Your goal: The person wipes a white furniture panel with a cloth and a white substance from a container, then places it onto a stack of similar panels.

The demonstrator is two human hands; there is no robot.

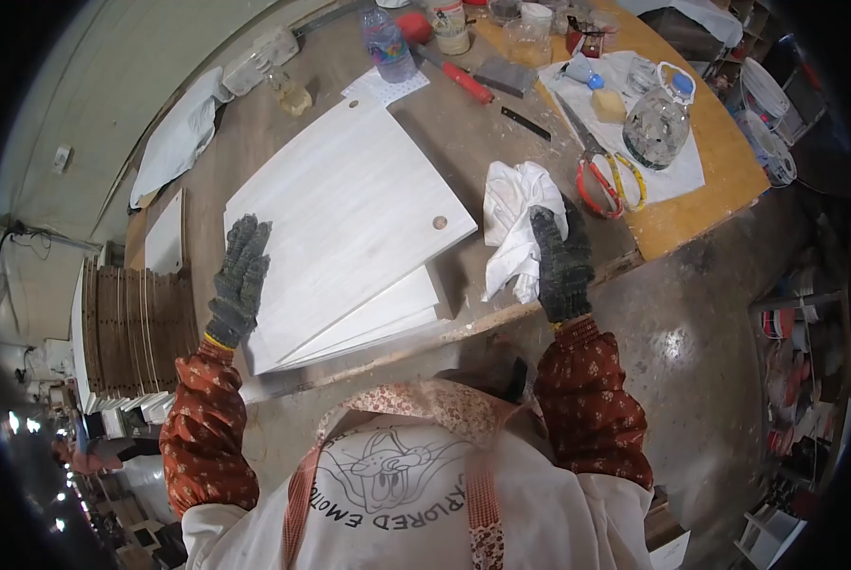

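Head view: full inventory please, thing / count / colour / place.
white boards: a stack, exact count unclear, whitewashed, centre of workbench
workbench: 1, brown and grey, upper half of view
white rag: 1, white, right of the boards
pliers: 1, red and yellow handles, right of the rag
glass jug: 1, clear with white handle, on white paper at right
sponge block: 1, yellow, left of the jug
plastic bottle: 1, clear, top centre
red-handled tool: 1, red, top centre
wooden panels: many, brown, on edge at left
left hand: grey knit glove, on the boards' left edge
right hand: grey knit glove, gripping the rag
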